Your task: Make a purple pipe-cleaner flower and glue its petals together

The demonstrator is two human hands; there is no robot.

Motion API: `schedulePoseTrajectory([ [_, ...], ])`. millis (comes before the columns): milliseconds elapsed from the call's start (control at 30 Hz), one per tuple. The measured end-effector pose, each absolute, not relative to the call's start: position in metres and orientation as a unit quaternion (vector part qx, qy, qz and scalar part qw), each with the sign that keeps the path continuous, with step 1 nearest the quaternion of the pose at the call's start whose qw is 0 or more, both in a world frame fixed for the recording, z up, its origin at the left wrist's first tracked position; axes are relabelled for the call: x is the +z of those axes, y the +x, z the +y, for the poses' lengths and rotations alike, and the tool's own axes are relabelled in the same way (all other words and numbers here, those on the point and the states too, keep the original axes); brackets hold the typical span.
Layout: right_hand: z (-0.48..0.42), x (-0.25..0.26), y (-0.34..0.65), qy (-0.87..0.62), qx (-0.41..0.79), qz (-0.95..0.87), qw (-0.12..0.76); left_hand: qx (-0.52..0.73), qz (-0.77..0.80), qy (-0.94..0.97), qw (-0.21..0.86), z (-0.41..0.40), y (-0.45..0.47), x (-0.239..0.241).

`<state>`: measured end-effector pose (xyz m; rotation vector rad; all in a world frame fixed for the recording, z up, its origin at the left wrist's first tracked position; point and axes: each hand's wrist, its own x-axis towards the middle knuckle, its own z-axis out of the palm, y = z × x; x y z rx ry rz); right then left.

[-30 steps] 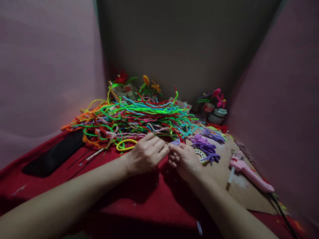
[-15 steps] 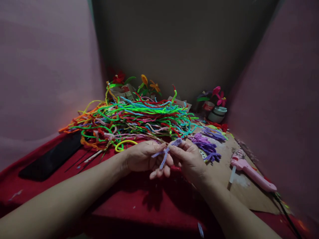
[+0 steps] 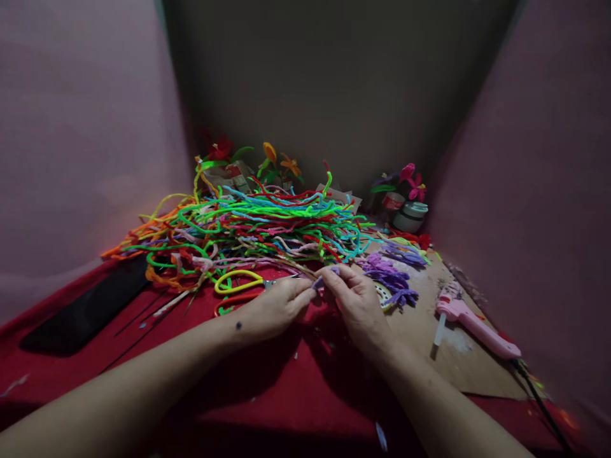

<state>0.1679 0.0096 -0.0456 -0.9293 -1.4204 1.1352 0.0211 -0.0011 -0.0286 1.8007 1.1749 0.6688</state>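
Note:
A short piece of purple pipe cleaner [image 3: 319,282] is pinched between my two hands, mostly covered by the fingers. My left hand [image 3: 281,308] is closed, palm turned down, with its fingertips at the left end of the piece. From the other side, my right hand [image 3: 356,305] grips it between thumb and fingers. Scissors with yellow and red handles [image 3: 238,282] lie just behind my left hand. Bundles of purple pipe cleaners [image 3: 389,277] rest to the right of my right hand, partly over a pale round holed object [image 3: 383,295].
A large heap of multicoloured pipe cleaners [image 3: 267,219] spreads across the back of the red cloth [image 3: 214,394]. At right, a pink glue gun [image 3: 477,324] lies on a cardboard sheet [image 3: 477,375]. A black flat object [image 3: 86,312] is at left; a jar [image 3: 411,217] stands behind.
My left hand has turned from palm up to palm down and drawn its fingers together. The purple piece is now more covered. The scissors' handles have come into sight.

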Motion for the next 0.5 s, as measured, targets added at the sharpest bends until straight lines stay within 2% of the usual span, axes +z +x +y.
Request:
schedulePoseTrajectory([
  [133, 0.012, -0.046, 0.169, -0.372, 0.522, -0.539, 0.547, 0.256, 0.414, 0.572, 0.66, -0.001, 0.018, -0.026],
  [233, 0.014, -0.049, 0.167, -0.349, 0.578, -0.473, 0.566, 0.27, 0.345, 0.514, 0.738, 0.003, 0.015, -0.03],
  [300, 0.016, -0.051, 0.167, -0.325, 0.606, -0.449, 0.571, 0.259, 0.332, 0.513, 0.748, 0.006, 0.014, -0.033],
  [400, 0.017, -0.052, 0.167, -0.33, 0.607, -0.441, 0.573, 0.259, 0.398, 0.605, 0.64, 0.007, 0.015, -0.038],
  [500, 0.019, -0.052, 0.169, -0.348, 0.599, -0.438, 0.573, 0.287, 0.464, 0.734, 0.404, 0.007, 0.018, -0.044],
])
